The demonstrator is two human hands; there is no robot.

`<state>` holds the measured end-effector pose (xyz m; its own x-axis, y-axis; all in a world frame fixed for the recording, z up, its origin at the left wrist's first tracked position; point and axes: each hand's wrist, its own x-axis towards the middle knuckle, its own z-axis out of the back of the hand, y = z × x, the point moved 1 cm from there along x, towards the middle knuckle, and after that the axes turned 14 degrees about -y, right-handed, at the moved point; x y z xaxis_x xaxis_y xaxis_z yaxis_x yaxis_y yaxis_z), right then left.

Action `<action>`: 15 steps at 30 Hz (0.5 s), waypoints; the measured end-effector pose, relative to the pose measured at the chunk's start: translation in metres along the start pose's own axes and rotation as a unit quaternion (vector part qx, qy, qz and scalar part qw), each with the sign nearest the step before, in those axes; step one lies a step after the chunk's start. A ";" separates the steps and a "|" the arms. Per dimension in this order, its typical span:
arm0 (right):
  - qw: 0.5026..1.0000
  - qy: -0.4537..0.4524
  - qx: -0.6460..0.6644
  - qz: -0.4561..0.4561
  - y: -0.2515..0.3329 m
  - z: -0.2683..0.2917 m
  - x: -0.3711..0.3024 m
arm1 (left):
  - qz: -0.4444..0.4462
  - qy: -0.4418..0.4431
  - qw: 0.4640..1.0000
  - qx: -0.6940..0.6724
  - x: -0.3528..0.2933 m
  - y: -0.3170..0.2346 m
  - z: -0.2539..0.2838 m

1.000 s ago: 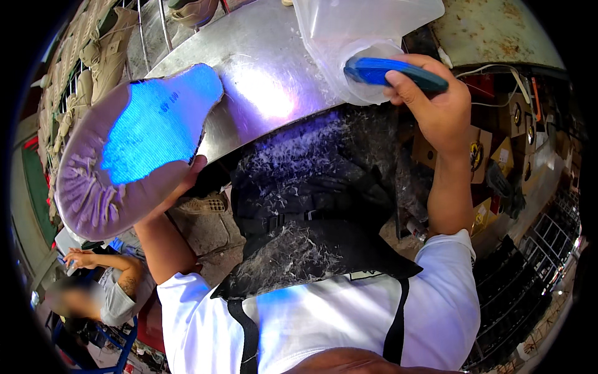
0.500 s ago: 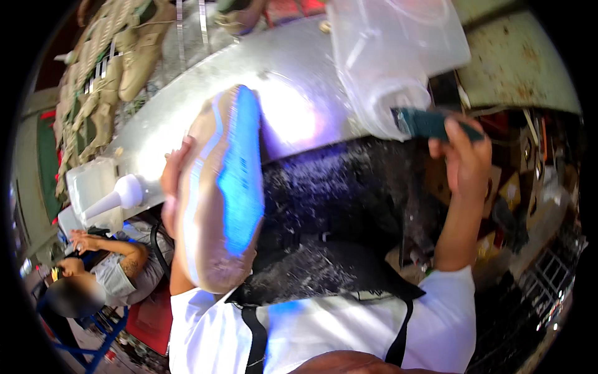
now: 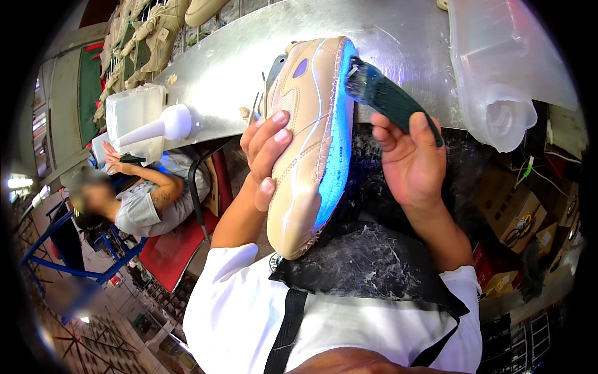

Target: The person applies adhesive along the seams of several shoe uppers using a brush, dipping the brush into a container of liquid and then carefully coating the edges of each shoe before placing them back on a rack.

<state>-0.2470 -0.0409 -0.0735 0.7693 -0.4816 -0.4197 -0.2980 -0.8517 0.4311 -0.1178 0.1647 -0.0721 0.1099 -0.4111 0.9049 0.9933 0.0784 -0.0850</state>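
My left hand (image 3: pixel 266 148) is wrapped round the side of a beige shoe upper (image 3: pixel 293 162), held up on its side with the toe toward me. Its underside (image 3: pixel 336 156) glows bright blue, edged with stitching, and a pale line runs along the sidewall. In my right hand (image 3: pixel 414 159) is a brush with a flat dark green handle (image 3: pixel 402 103), pinched between thumb and fingers. The brush's dark, wet-looking bristles (image 3: pixel 357 76) touch the shoe's blue edge near its heel end.
A metal table (image 3: pixel 215 78) lies beyond the shoe. On its right stands a translucent plastic jug (image 3: pixel 492 62) with an open mouth. A white nozzle bottle (image 3: pixel 168 123) and a clear box (image 3: pixel 134 106) are at left. Shoes hang on a rack (image 3: pixel 159 43); a person (image 3: pixel 152 193) sits at left.
My right hand has brought the brush from the jug's mouth leftward to the shoe's edge. The shoe has turned, showing more of its side. The whole view has shifted.
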 end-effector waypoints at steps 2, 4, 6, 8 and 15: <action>0.994 0.022 -0.082 0.065 -0.009 -0.004 -0.002 | -0.011 0.001 1.000 0.001 -0.005 0.001 0.002; 0.980 0.066 -0.165 0.088 -0.006 0.001 -0.020 | 0.033 0.018 0.999 0.005 0.010 -0.010 0.000; 0.953 0.111 -0.264 0.102 0.012 0.005 -0.042 | 0.046 0.024 0.999 0.006 0.015 -0.013 0.003; 0.884 0.249 -0.352 0.179 0.034 -0.001 -0.039 | 0.046 0.021 0.999 0.005 0.010 -0.011 0.005; 0.950 0.131 -0.257 0.119 0.040 -0.006 -0.001 | 0.046 -0.017 0.999 -0.010 0.007 -0.010 -0.002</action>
<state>-0.2561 -0.0731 -0.0506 0.8492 -0.5225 -0.0764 -0.2183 -0.4790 0.8502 -0.1267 0.1589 -0.0657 0.1989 -0.3721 0.9066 0.9798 0.0949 -0.1760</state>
